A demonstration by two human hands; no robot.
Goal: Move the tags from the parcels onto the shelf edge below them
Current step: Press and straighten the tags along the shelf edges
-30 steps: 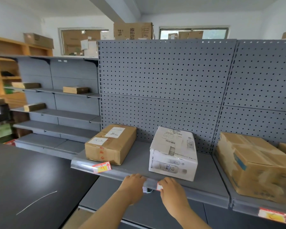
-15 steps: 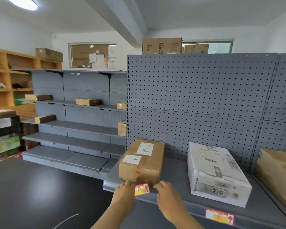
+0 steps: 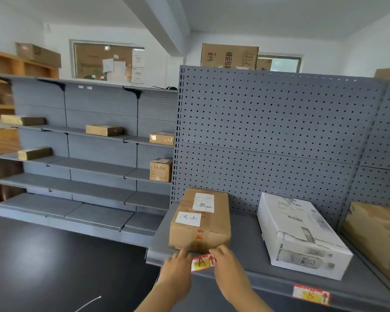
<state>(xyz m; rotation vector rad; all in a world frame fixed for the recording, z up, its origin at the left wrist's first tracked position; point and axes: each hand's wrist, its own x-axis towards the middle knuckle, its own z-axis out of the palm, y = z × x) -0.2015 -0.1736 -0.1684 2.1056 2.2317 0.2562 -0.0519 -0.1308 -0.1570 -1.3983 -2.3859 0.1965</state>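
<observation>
Your left hand [image 3: 176, 270] and right hand [image 3: 229, 266] sit either side of a red-and-yellow tag [image 3: 202, 263] on the shelf edge [image 3: 268, 281], fingertips pressed onto its two ends; whether either grip pinches it or only pushes it flat, you cannot tell. Just above and behind your fingers stands the brown parcel [image 3: 200, 221], nearly touching them, with two white labels on top. To the right of your right hand lies a white parcel [image 3: 300, 235], and below it, well apart from your grip, a second tag [image 3: 311, 294] sits on the same edge.
</observation>
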